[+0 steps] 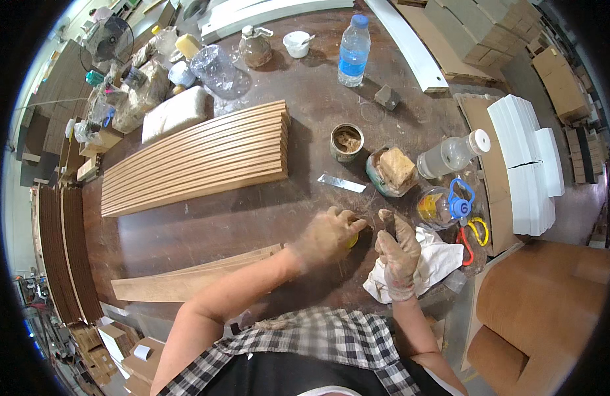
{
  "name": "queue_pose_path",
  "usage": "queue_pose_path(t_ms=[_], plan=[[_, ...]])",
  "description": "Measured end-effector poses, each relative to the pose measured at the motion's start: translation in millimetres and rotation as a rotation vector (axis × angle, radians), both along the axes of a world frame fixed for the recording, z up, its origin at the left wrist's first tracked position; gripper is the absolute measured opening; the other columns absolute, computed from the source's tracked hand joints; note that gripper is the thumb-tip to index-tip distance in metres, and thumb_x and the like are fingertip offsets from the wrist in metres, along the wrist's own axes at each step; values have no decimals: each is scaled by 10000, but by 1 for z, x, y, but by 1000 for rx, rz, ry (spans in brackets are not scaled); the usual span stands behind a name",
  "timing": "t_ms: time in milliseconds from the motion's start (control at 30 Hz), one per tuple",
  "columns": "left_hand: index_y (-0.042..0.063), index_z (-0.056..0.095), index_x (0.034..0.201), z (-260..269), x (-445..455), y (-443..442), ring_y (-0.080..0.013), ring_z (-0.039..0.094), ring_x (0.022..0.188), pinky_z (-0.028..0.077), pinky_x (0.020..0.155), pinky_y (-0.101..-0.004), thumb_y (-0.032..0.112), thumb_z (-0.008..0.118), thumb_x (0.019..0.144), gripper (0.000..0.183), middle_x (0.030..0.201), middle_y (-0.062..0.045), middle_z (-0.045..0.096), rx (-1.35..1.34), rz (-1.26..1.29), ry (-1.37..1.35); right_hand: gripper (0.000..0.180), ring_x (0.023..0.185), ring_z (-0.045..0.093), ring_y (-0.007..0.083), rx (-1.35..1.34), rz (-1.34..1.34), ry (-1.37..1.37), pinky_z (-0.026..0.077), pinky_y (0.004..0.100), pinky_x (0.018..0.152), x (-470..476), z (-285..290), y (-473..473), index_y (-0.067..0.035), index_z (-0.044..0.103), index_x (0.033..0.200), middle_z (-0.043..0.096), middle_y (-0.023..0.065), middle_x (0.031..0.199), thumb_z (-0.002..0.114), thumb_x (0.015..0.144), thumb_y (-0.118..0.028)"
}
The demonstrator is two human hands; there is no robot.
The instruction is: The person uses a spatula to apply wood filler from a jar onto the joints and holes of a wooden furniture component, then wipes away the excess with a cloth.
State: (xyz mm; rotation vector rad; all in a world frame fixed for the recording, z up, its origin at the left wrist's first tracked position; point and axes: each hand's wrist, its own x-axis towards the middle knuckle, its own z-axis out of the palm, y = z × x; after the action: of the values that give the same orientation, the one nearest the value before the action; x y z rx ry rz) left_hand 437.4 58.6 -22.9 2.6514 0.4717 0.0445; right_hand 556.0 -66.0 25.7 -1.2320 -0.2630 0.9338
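Observation:
My left hand [327,235], slightly blurred, reaches over the brown table with its fingers curled down around something yellow [353,241], only partly visible. To its right, my gloved right hand [399,257] is raised over a white cloth [441,255], with a small dark piece [389,223] gripped between thumb and fingers. Above the hands are a metal strip [342,183], an open can of brown paste [347,142] and a cut container with a sponge block [397,167]. Thin wooden boards [186,284] lie left of my left forearm.
A row of wooden slats [201,158] lies at the left. Scissors [471,240], a blue-handled plastic bottle [438,208] and a clear bottle [448,156] are at the right. A water bottle [353,54] and a stone-like lump [387,97] stand farther back. A brown chair [542,307] is beside the table.

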Motion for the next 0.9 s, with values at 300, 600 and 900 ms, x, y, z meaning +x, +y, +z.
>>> queue_pose_path(t_ms=[300, 600, 900], plan=[[59, 448, 1235, 38, 21, 77, -234, 533, 1210, 510, 1029, -362, -95, 750, 755, 588, 1326, -134, 451, -504, 365, -863, 365, 600, 451, 17, -1, 58, 64, 328, 163, 513, 6, -2, -2, 1, 640, 1269, 587, -52, 779, 634, 905, 25], [63, 502, 1024, -6, 69, 108, -336, 567, 1171, 472, 997, -419, 60, 848, 728, 455, 1300, -197, 547, -196, 421, -900, 369, 629, 429, 16, -28, 113, 85, 332, 170, 554, 9, -10, 5, -22, 630, 1293, 540, -69, 760, 631, 924, -12], [62, 510, 1399, -5, 63, 105, -405, 499, 1268, 411, 1066, -486, 162, 754, 813, 642, 1332, -224, 523, 73, 344, -514, 362, 676, 447, 18, -87, 108, 165, 358, 175, 608, 10, -14, 13, -19, 635, 1287, 555, -72, 798, 631, 925, -21]])
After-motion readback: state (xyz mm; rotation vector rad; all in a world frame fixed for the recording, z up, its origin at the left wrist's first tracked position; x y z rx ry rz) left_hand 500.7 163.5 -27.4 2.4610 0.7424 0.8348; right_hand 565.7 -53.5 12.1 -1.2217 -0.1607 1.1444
